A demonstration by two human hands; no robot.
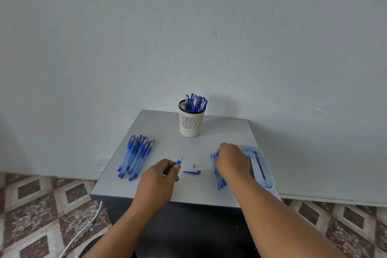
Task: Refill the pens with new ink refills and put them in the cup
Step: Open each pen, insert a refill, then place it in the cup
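Left hand [162, 174]: curled, a translucent blue plastic pen barrel [179, 161] is pinched, tip up.
Right hand [230, 158]: laid on loose blue refills [217, 176] beside the clear plastic tray [269, 170]; grip cannot be told.
Cream slotted cup [191, 122]: at table's far edge, filled with blue pens.

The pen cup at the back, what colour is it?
Cream with a black rim, the cup shows plainly in the head view.

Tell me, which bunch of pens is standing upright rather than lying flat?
The pens in the cup at the table's far edge stand upright, caps up. The pile at the left and the bunch under the right hand lie flat.
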